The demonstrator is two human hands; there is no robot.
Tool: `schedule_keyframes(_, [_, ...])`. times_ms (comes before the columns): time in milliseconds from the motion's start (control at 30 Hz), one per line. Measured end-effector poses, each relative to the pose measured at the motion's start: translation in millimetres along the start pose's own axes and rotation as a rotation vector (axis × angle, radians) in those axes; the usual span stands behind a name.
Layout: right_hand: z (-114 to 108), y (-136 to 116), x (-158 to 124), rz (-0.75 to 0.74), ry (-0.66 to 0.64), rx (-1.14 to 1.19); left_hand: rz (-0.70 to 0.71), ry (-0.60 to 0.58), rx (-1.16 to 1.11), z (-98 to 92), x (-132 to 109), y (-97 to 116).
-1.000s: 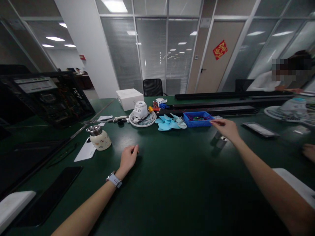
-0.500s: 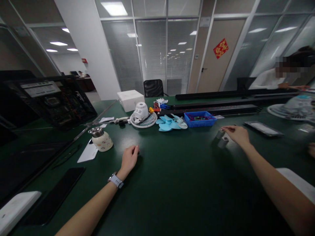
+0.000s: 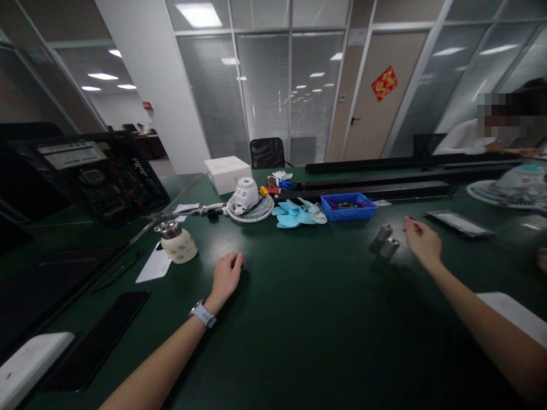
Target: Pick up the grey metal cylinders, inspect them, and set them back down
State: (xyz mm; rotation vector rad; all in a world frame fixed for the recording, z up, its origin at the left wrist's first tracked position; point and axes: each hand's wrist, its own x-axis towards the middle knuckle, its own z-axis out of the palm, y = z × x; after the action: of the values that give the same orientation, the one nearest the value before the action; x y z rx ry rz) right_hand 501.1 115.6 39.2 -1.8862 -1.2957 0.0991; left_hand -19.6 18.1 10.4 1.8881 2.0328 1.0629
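Note:
My left hand (image 3: 226,276), with a watch (image 3: 203,314) on its wrist, rests on the green table, fingers curled inward; whether anything is inside is hidden. To its left stands a cream bottle (image 3: 179,246) with a metal neck. Over on the right, my right hand (image 3: 423,240) is closed, its fingertips beside a small dark thing (image 3: 412,218) too small to name; I cannot tell if they grip it. Just left of that hand, apart from it, stand two short grey metal cylinders, a farther one (image 3: 385,232) and a nearer one (image 3: 390,247).
Along the back lie a white fan part (image 3: 245,195), light-blue fan blades (image 3: 294,213), a blue tray (image 3: 350,213) of wires and long black rails (image 3: 376,185). A flat dark case (image 3: 461,223) lies right. An opened electronic unit (image 3: 92,176) stands left. Another person (image 3: 459,139) sits far right.
My right hand has moved right, away from the two metal cylinders, which stay standing. My left hand has hardly moved.

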Motion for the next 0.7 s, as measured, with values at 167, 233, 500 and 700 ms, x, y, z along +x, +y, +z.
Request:
schedule_keyframes(167, [12.8, 18.2, -39.0, -0.011, -0.069, -0.121, 0.018, -0.021, -0.021, 1.3, 1.2, -0.7])
schedule_keyframes(233, [16.5, 17.3, -46.5, -0.07, -0.026, -0.19, 0.017, -0.019, -0.03, 1.3, 1.2, -1.0])
schedule_keyframes(500, [56.2, -94.3, -115.3, -0.615, -0.319, 0.09, 0.146, 0.012, -0.072, 2.4, -6.5, 12.7])
schedule_keyframes(700, [101.0, -176.5, -179.0, -0.779, -0.599, 0.254, 0.298, -0.028, -0.156, 4.8, -24.9, 36.3])
